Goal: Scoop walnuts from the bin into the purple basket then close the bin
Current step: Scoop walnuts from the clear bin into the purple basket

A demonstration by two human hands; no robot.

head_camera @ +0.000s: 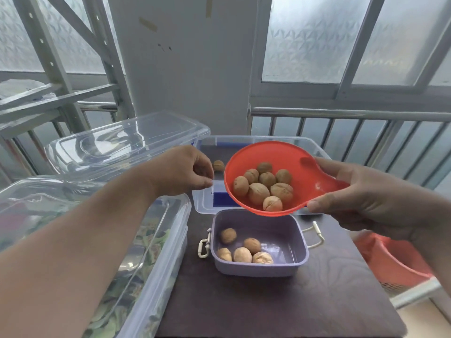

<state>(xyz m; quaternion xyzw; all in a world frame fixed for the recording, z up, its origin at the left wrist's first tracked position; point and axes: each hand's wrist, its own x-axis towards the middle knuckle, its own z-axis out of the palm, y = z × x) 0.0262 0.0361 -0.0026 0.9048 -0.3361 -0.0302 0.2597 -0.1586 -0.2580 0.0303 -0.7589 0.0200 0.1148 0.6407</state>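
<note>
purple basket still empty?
No: five walnuts already lie in the purple basket, and the right hand holds the loaded red scoop above it.

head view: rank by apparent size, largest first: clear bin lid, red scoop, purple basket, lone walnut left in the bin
1. clear bin lid
2-3. red scoop and purple basket: look alike; the scoop is held higher, nearer the camera, so unsure.
4. lone walnut

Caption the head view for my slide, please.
Right hand tips a red scoop of walnuts over the purple basket.
</note>
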